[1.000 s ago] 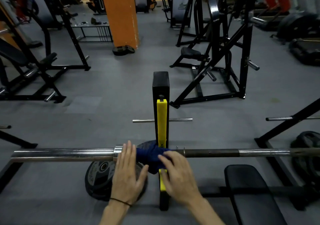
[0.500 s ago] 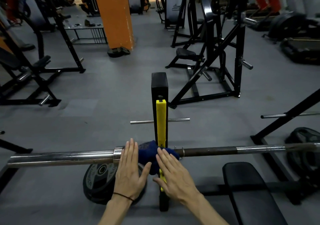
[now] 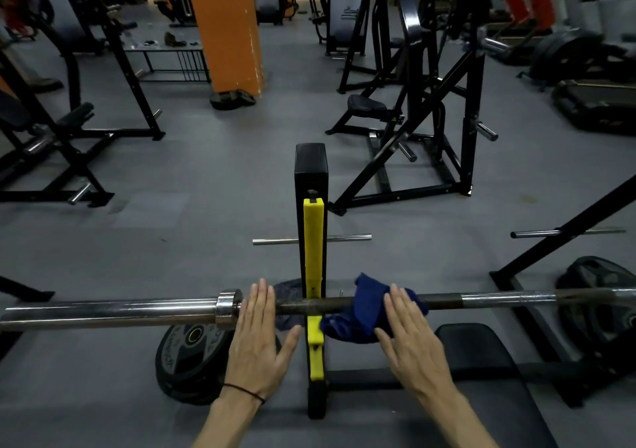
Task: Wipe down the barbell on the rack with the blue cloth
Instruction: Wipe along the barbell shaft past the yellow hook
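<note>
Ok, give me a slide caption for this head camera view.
Right hand presses the blue cloth onto the racked barbell while the left hand rests flat beside the collar.

blue cloth (image 3: 364,313), yellow rack hook (image 3: 314,251), orange pillar (image 3: 227,24).

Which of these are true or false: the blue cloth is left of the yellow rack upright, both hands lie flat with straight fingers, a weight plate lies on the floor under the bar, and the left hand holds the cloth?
1. The blue cloth is left of the yellow rack upright. False: it drapes over the long steel barbell on the upright's right side.
2. Both hands lie flat with straight fingers. True: the left hand and the right hand are both flat.
3. A black round weight plate lies on the floor below the bar. True.
4. The left hand holds the cloth. False: it rests on the bare bar; the right hand presses the cloth.
</note>
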`<state>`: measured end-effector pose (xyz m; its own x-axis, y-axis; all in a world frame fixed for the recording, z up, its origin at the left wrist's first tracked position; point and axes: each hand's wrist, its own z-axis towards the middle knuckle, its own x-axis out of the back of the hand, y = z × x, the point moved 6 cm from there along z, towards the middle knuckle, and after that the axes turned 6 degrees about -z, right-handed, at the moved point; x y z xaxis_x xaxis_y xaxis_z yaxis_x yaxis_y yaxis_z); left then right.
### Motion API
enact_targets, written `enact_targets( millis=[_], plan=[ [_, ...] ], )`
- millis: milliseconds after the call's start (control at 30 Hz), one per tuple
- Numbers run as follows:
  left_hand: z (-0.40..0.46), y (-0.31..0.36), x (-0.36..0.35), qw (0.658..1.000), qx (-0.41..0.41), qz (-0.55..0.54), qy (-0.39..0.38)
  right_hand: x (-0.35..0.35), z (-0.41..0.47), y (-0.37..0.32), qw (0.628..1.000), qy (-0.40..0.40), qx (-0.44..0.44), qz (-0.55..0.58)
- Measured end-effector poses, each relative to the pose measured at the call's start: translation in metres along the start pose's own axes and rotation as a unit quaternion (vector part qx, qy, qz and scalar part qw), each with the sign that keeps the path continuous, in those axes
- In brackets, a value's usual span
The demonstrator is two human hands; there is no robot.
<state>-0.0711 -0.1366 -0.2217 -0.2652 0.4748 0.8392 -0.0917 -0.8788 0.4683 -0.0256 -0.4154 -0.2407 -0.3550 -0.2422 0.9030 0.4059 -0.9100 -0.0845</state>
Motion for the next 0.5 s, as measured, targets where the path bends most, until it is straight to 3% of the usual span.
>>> enact_targets(
  millis=[133, 233, 400, 500],
  plan=[
    [0.006, 0.002, -0.010, 1.000, 0.004, 0.009, -0.014, 0.005, -0.002, 0.043, 0.993, -0.002, -0.118, -0.020],
    [0.012, 0.001, -0.014, 0.999, 0.012, 0.023, -0.031, 0.001, 0.010, 0.029, 0.988, 0.001, -0.155, -0.015],
    [0.029, -0.003, -0.020, 0.996, 0.043, 0.053, -0.062, -0.017, 0.040, -0.053, 0.996, -0.004, -0.089, 0.031],
    [0.038, 0.003, -0.018, 0.996, 0.009, 0.090, -0.014, -0.020, 0.050, -0.089, 1.000, -0.015, 0.002, 0.027]
  ],
)
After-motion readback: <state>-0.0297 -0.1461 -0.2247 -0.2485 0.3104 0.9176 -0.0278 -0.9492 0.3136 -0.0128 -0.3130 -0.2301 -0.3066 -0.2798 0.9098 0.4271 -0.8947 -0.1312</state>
